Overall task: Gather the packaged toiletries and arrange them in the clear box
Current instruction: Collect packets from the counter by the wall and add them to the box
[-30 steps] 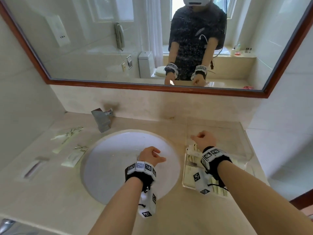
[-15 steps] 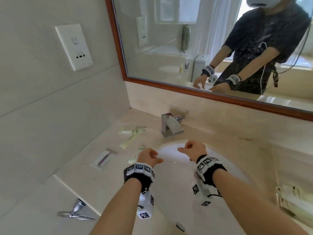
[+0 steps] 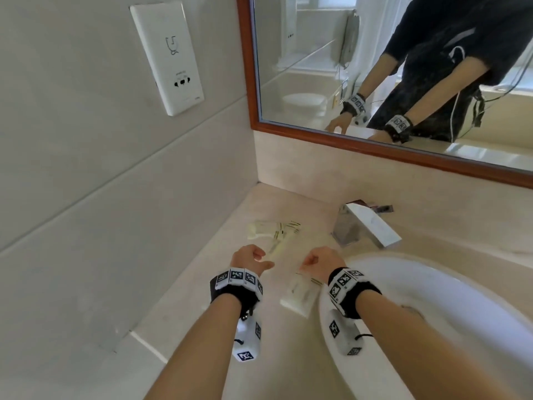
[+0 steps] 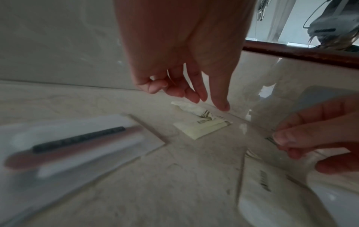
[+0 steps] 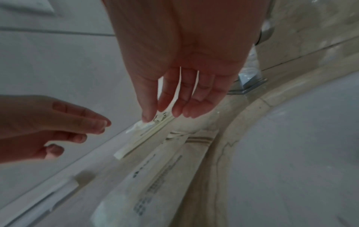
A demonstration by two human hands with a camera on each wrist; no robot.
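A: Where are the packets lying, and why are both hands heading that way?

B: They are lying loose on the bench (image 3: pixel 184 321) at about nine o'clock from the basin (image 3: pixel 432 307), so both hands are reaching over there. The left hand (image 3: pixel 250 258) is hovering above the bench, its grip slack with the fingers loosely curled on nothing. The right hand (image 3: pixel 319 262) is hanging just beside it, fingers fairly straight and apart, also empty.

A: Which packet looks like the target?

B: Judging by the reach, the long thin sachet (image 3: pixel 281 244) at twelve o'clock from the hands, with a crumpled wrapper (image 3: pixel 264 228) lying across its far end. The flat white packet (image 3: pixel 300 295) is sitting under the right wrist against the basin rim, and the toothbrush pack (image 4: pixel 73 144) is lying at eight o'clock from the left hand (blurred in the wrist view).

A: And the clear box?

B: It is not showing in any current view, so whatever gets picked up probably has to travel past the tap (image 3: pixel 366 228).
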